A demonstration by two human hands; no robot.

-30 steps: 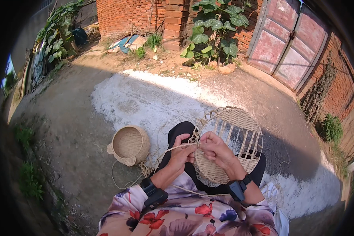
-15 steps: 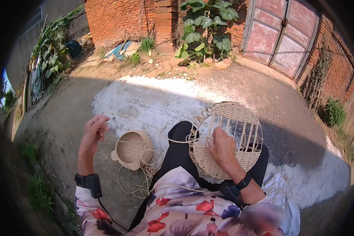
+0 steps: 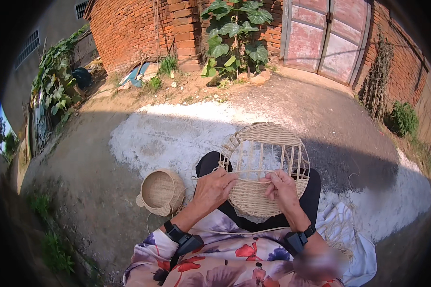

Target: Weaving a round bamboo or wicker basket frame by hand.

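A round, half-woven straw wicker piece (image 3: 255,198) rests across my lap. Its lower part and top are woven, with bare uprights showing between. At its left rim, my left hand (image 3: 213,187) is closed with the fingers curled on the edge. A pale straw cord (image 3: 249,171) stretches across the uprights between both hands. The right hand (image 3: 281,186) pinches this cord over the weave, near the right side. My left fingertips are partly hidden, so whether they also grip the cord is unclear.
Left of my knee stands a small round woven basket (image 3: 178,191) with ear-like tabs. Another straw strand (image 3: 239,233) crosses my lap. A white sack (image 3: 364,256) with loose straw lies at my right. Ahead are a brick wall (image 3: 129,36), leafy plant (image 3: 237,38) and red metal doors (image 3: 342,48).
My left hand has come in from far left, where it held the cord stretched out, to the wicker piece's left rim. The right hand has shifted slightly right and lower, onto the cord.
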